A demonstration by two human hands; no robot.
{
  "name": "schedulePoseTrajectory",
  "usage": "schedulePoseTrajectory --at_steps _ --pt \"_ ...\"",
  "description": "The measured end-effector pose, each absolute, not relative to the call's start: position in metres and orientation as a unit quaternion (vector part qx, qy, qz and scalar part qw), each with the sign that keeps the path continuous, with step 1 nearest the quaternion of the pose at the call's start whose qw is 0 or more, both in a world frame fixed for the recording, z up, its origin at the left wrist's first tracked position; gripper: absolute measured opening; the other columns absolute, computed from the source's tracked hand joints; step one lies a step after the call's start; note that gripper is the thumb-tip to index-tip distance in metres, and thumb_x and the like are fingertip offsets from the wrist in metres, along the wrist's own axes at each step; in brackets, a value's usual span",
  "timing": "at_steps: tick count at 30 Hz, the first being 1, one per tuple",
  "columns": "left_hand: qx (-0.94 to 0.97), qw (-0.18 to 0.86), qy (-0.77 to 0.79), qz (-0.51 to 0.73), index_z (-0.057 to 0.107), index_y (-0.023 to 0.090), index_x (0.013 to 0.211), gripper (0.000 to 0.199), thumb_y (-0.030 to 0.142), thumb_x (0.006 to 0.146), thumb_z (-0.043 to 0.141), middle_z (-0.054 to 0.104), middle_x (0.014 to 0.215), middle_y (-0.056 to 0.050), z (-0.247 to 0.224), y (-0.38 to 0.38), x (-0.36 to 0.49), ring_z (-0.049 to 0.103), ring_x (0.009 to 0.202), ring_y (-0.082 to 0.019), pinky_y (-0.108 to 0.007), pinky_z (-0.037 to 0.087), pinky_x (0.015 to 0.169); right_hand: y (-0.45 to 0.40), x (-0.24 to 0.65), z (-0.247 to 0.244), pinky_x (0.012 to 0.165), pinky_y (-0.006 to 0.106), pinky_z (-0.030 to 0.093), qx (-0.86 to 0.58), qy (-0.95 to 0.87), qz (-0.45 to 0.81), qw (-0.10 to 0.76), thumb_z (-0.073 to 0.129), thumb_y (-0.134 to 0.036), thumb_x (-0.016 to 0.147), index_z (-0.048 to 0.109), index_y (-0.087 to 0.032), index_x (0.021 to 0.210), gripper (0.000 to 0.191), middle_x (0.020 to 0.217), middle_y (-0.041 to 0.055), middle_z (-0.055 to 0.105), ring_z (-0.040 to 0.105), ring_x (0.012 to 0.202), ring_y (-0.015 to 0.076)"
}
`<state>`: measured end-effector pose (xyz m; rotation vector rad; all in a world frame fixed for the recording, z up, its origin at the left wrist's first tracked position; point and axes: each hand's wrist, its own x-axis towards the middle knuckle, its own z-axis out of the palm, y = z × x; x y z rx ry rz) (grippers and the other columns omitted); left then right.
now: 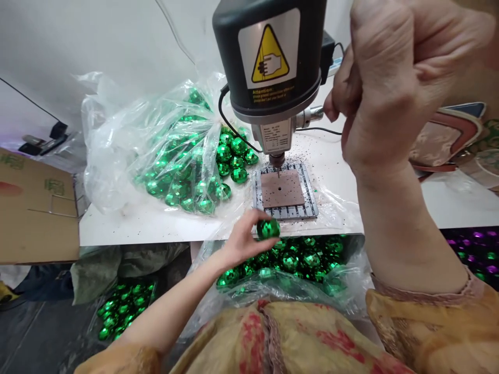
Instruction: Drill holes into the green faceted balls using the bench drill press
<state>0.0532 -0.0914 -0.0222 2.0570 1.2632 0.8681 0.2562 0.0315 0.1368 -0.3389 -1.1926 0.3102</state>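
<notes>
Pinching a green ball [268,228] in the left hand [244,238] near the drill press [273,98], right hand [390,78] curled, its hold hidden.

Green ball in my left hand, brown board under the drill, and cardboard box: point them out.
Green ball [268,228]: head view, its faceted side.
Brown board [290,190]: head view, its top surface.
Cardboard box [37,218]: head view, its side panel.

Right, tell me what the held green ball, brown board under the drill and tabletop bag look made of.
Green ball: probably plastic, mirror-glossy; its facets flash. Brown board: perhaps matt fibreboard or wood; dull, no shine. Tabletop bag: thin, glossy, clear plastic; creased, green showing through.
</notes>
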Motion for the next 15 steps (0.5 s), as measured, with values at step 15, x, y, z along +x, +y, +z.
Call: schedulePoseTrajectory --at_steps 15 --pt "0.78 0.019 0.55 0.297 0.063 0.024 0.127 0.032 0.02 0.097 0.053 0.064 0.126 -0.015 -0.027 -0.025 0.023 0.06 0.119 -0.031 -0.049 0.05 0.104 0.03 0.252 0.136 0.046 0.028 0.019 -0.17 -0.536 0.13 0.817 0.059 -0.017 0.089 0.041 -0.019 0.047 0.046 0.04 -0.005 0.035 0.028 0.039 0.0043"
